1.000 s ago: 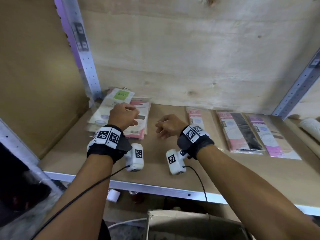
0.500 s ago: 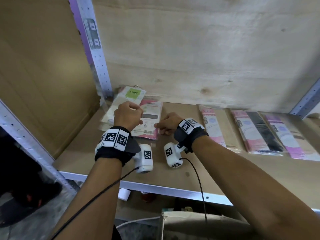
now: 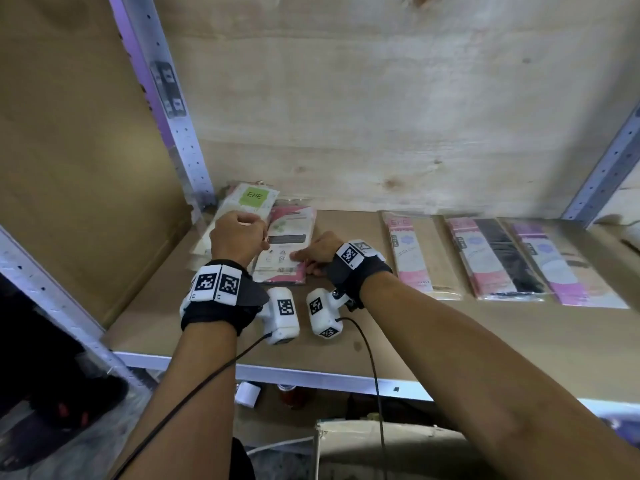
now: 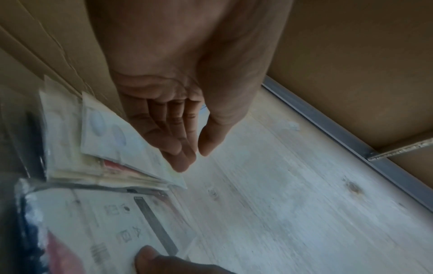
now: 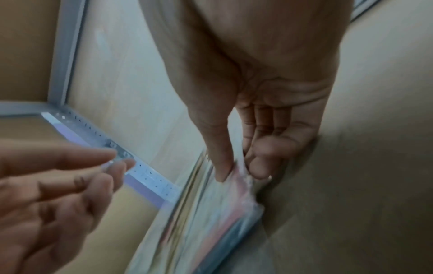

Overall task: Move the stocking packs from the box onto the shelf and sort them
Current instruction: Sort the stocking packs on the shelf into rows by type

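Now right hand point(image 5: 257, 144) pinching pink pack point(image 3: 287, 244), left hand point(image 4: 178, 118) loose, empty

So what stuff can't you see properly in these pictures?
- Head view: the box is cut off by the bottom edge, so what is inside stays hidden.
- Head view: the left hand covers part of the green-label pack.
- Right wrist view: the pink pack pinched by the right hand is blurred, so its print is unreadable.
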Action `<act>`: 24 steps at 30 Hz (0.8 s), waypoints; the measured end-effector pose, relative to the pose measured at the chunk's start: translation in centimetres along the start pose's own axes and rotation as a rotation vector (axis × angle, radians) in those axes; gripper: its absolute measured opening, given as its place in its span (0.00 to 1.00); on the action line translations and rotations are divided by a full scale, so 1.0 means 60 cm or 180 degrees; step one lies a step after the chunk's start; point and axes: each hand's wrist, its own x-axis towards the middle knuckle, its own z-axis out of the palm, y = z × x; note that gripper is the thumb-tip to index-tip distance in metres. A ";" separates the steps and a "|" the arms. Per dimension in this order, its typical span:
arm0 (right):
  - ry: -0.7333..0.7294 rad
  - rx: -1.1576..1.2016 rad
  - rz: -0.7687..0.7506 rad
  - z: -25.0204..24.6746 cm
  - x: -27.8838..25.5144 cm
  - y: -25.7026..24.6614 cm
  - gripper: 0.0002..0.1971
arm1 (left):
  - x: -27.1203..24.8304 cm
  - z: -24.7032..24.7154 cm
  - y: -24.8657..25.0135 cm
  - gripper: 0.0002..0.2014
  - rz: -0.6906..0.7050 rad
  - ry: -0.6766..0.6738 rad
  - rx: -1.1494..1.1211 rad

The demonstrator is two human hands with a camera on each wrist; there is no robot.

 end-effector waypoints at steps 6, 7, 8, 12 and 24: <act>0.0260 -0.0107 -0.0443 -0.107 -0.059 0.020 0.13 | -0.009 0.065 0.012 0.09 -0.0241 -0.0430 -0.0129; 0.0323 -0.0159 -0.0573 -0.127 -0.077 0.021 0.13 | -0.014 0.079 0.018 0.11 -0.0383 -0.0651 -0.0250; 0.0353 -0.0138 -0.0724 -0.149 -0.096 0.022 0.11 | -0.023 0.097 0.027 0.12 -0.0498 -0.0898 -0.0405; 0.0675 -0.0067 -0.1270 -0.215 -0.160 0.032 0.09 | -0.050 0.149 0.070 0.29 -0.0589 -0.1552 -0.1239; 0.1150 -0.1264 -0.1771 -0.290 -0.240 0.085 0.10 | -0.109 0.269 0.097 0.10 -0.0647 -0.1577 -0.1870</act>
